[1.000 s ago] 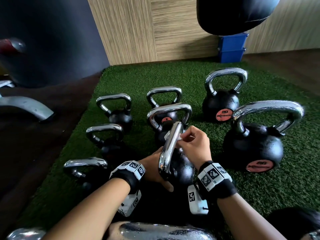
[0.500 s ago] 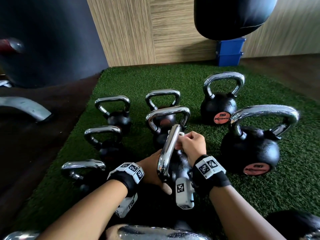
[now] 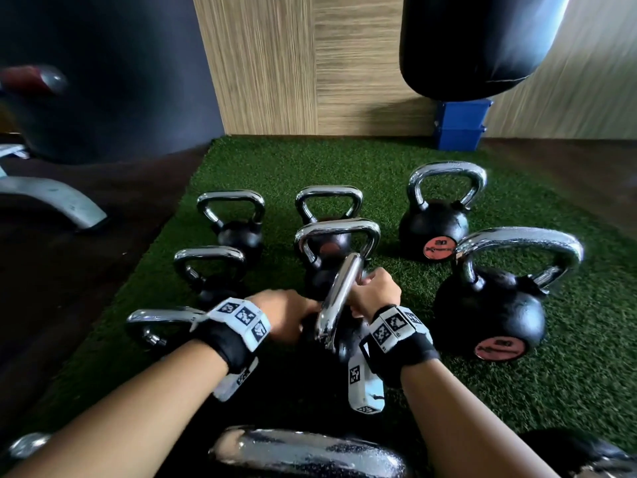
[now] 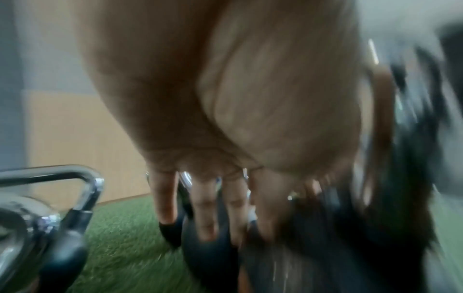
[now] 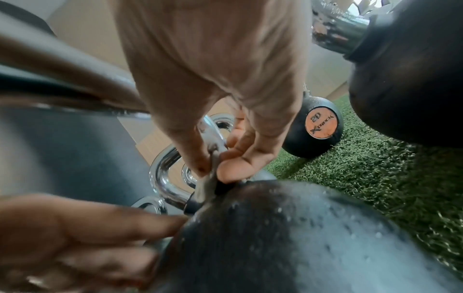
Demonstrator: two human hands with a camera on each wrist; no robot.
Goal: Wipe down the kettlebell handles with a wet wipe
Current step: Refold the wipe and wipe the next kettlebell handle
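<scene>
A black kettlebell [image 3: 348, 339] stands on the green turf in front of me, its chrome handle [image 3: 339, 294] seen edge-on. My right hand [image 3: 375, 291] grips the handle's far leg just above the ball. In the right wrist view its thumb and fingers [image 5: 233, 174] pinch a grey-white wet wipe [image 5: 206, 186] around that leg. My left hand [image 3: 286, 315] rests on the ball's left side. Its fingers [image 4: 205, 214] lie straight and spread over the black ball [image 4: 208, 257]. The ball [image 5: 300, 237] is speckled with droplets.
Several other chrome-handled kettlebells ring this one: a large one [image 3: 489, 312] at right, a "20" one [image 3: 434, 229] behind it, small ones [image 3: 238, 232] at left, another handle [image 3: 303, 453] nearest me. A punching bag [image 3: 482, 46] hangs above blue boxes [image 3: 460, 125]. A metal bench foot [image 3: 51, 201] lies on the dark floor.
My right hand has turned and worked the wipe from the handle's upper part down its far leg towards the ball. The left hand has stayed on the ball.
</scene>
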